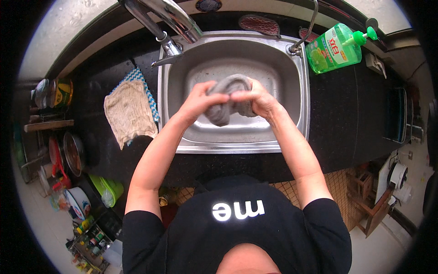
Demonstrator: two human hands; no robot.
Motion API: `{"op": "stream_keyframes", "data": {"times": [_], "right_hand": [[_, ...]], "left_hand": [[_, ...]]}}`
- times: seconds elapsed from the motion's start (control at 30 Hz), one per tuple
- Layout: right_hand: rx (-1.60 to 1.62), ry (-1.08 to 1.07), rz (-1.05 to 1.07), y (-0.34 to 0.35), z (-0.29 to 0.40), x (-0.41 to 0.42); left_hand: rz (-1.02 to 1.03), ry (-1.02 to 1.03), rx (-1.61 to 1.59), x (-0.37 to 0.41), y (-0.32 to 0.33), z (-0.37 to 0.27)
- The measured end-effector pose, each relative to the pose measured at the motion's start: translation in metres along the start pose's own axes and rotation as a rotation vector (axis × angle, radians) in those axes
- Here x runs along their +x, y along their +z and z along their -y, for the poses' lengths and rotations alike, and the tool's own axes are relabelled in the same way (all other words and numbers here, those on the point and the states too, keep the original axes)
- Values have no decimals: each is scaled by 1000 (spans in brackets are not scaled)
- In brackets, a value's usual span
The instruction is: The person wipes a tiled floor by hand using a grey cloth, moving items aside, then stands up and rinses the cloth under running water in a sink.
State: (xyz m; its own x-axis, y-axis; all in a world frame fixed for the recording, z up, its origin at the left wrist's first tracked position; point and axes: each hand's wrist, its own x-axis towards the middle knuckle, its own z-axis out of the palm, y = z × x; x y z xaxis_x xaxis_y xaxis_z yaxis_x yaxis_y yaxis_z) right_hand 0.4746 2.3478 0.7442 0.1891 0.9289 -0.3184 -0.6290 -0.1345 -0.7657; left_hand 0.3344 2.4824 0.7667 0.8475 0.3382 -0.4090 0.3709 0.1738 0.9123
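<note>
A bunched grey cloth (220, 114) hangs over the middle of a stainless steel sink (232, 137), gripped from both sides. My left hand (202, 99) holds its left part, thumb lying across the top. On the other side my right hand (261, 99) has hold of the cloth, its thumb pointing toward the left thumb. The cloth loops up between the two hands and is slightly blurred. Some fingers are hidden behind it. Beneath, the sink's basin shows wet-looking metal.
Chrome faucet (172, 48) rises at the sink's back left. A beige cloth (126, 109) lies on a blue-and-white cloth (137, 73) on the black counter (335, 113). Right of the sink is a green pump bottle (333, 51). A red patterned pad (259, 25) rests behind the sink.
</note>
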Motion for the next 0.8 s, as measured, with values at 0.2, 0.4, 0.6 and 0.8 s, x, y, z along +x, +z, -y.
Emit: {"op": "stream_keyframes", "data": {"times": [0.2,0.4,0.6,0.8], "right_hand": [[-579,23,-3,-10,-11,-8],[359,-210,-140,-13,-35,-20],[850,-47,-299,3,-44,9],[720,-95,-395,28,-46,14]], "left_hand": [[23,39,-674,-12,14,-24],[-194,223,-710,-1,13,-12],[-202,658,619,-8,66,8],[-503,603,839,9,74,5]]}}
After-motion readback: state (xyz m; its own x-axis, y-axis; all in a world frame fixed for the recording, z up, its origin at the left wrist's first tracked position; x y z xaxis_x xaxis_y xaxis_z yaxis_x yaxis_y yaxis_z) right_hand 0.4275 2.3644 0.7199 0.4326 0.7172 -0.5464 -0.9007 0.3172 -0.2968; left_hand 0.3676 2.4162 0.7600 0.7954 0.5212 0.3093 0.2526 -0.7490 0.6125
